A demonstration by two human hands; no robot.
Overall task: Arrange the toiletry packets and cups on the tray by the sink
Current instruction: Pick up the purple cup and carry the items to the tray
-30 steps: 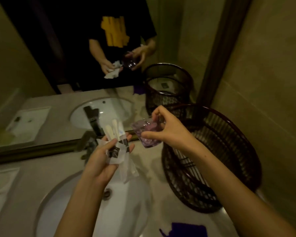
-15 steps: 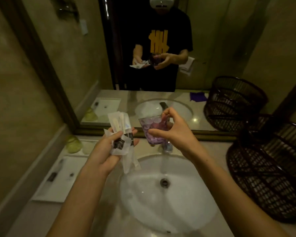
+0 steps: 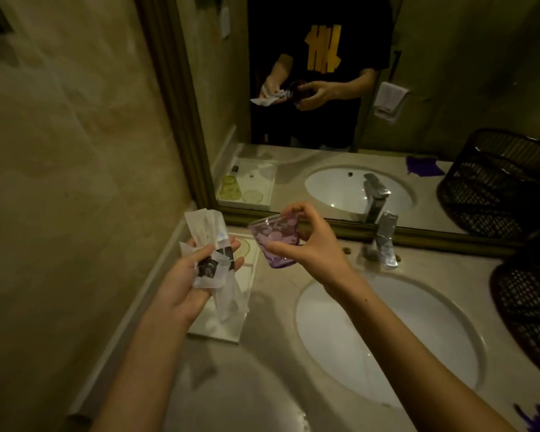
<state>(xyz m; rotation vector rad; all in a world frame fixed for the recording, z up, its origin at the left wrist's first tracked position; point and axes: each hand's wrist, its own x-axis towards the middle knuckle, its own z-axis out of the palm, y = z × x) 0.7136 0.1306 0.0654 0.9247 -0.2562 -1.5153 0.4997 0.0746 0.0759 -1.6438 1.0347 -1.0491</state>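
One head view only, looking forward and down from standing height over the counter (image 3: pixel 272 363). Angled a bit left, side wall (image 3: pixel 75 151) filling that edge. Close on both hands at chest level, sink (image 3: pixel 387 335) just beyond and right. Mirror (image 3: pixel 325 120) straight ahead, showing the same counter from the opposite side.

No readable text anywhere. Packets (image 3: pixel 211 257) carry black-and-white print — too blurred to make out. Shirt (image 3: pixel 323 48) in the mirror (image 3: pixel 449 88) shows a yellow mark of upright bars crossed by a slash — no letters.
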